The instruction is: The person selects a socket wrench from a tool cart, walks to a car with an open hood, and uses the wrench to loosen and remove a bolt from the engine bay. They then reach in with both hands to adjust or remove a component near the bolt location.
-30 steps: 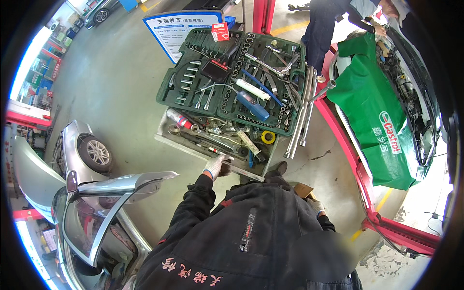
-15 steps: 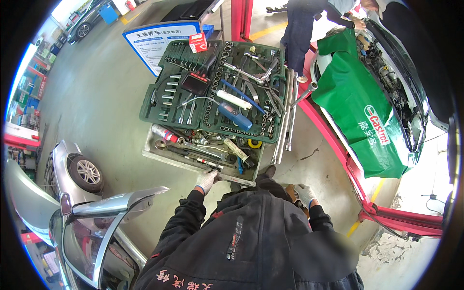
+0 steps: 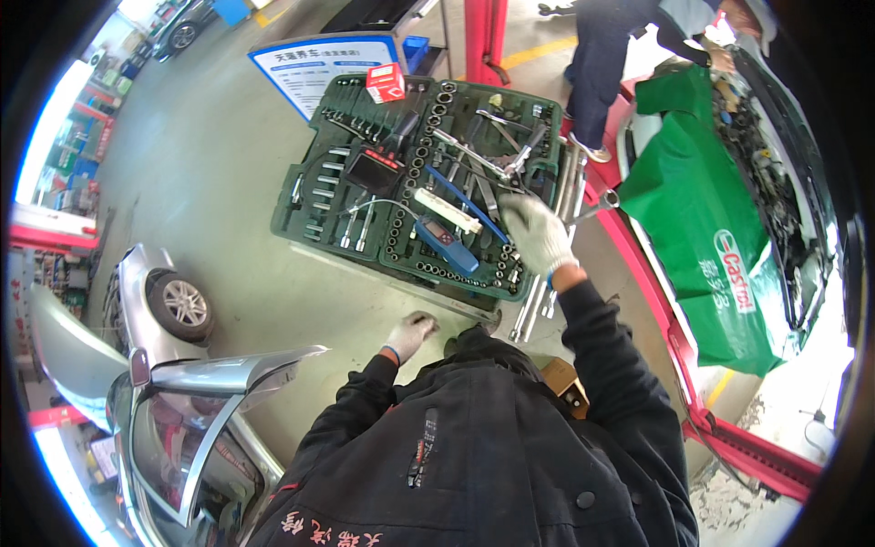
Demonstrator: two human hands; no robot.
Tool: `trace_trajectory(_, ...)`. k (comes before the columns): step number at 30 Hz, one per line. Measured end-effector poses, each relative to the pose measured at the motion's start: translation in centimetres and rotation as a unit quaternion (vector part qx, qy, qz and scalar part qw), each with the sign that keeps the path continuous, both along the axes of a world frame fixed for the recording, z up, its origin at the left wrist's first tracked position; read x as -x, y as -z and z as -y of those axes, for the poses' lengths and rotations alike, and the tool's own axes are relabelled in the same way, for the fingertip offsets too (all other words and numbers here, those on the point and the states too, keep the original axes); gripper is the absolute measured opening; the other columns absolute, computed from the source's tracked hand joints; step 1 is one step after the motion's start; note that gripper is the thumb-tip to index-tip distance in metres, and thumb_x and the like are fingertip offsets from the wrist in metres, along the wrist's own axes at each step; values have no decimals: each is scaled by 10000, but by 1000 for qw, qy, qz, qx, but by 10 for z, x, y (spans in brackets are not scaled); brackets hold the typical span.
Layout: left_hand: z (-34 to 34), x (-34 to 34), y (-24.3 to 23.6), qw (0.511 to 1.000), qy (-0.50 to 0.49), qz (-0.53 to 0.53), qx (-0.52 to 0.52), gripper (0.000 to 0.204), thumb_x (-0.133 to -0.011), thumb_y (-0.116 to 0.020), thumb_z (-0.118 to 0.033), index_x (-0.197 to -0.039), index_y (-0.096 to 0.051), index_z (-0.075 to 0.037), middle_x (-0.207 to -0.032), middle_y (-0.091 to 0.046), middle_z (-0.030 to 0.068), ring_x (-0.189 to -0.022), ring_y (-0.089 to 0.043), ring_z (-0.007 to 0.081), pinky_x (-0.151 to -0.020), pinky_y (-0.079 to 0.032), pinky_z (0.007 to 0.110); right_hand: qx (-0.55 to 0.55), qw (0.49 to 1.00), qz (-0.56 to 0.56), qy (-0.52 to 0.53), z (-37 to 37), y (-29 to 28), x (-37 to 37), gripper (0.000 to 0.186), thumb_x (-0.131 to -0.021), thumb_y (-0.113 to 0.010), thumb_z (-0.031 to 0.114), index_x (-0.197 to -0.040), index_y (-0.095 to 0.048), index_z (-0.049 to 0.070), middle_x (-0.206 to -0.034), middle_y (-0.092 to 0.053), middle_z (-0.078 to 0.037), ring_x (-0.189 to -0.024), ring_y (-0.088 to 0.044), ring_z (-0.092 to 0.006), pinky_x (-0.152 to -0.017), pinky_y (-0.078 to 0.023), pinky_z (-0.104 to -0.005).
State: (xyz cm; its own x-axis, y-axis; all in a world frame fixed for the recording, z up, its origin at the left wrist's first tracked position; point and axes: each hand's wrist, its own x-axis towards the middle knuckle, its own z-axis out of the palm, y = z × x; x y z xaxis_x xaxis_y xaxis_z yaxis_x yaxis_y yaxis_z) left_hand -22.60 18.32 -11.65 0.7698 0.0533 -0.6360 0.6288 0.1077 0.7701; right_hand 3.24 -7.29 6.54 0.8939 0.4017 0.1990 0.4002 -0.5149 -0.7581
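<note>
A grey concrete floor spreads around the red lift post, which stands at the top of the view. Left of the post a blue-and-white sign board rests on the floor. Right of it a green fender cover drapes a car's open engine bay. Far below and left of the post sits a silver car. Bright daylight, perhaps from an open doorway, glares at the left rim.
</note>
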Motion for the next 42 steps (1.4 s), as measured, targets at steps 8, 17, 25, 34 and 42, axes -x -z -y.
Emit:
trace_trajectory(8,-13,9,-102,993,-59,-10,-97,302,-1123,-584,-186,-1249,-718,53,-1153,-807,161,-1110,-770,232,-1018,-590,352,325,939,61,-92,-76,39,-148,291,-1014,-638,280,-1183,-793,100,-1119,-778,-174,-1090,-757,-389,-944,-597,-527)
trace_trajectory(17,-44,-68,-182,972,-92,127,-173,234,-1124,-592,-122,-1213,-717,54,-1100,-797,139,-1058,-769,204,-989,-576,327,385,910,106,-111,-91,57,-164,228,-1012,-616,242,-1031,-797,105,-962,-833,-162,-935,-821,-367,-854,-593,-544)
trace_trajectory(25,-54,-188,-262,824,32,406,-394,298,-1033,-721,-86,-1330,-716,-63,-1280,-742,133,-1170,-713,293,-1041,-561,389,304,927,167,-142,-70,-68,-161,295,-1064,-560,272,-1253,-773,198,-977,-797,-178,-949,-790,-389,-816,-627,-524)
trace_trajectory(34,-39,-224,-250,679,284,585,-340,521,-744,-962,-221,-1195,-718,-129,-1071,-754,71,-961,-713,314,-860,-568,456,6,968,-215,-129,2,-185,40,331,-987,-775,282,-1265,-801,103,-1009,-812,-182,-904,-817,-289,-846,-623,-412)
trace_trajectory(42,-12,-199,-200,579,498,618,-185,240,-734,-803,-188,-911,-646,-148,-748,-593,33,-670,-631,288,-609,-496,431,-221,876,-417,102,11,-132,195,542,-1118,-512,419,-781,-699,39,-661,-663,-53,-605,-616,-156,-608,-493,-299)
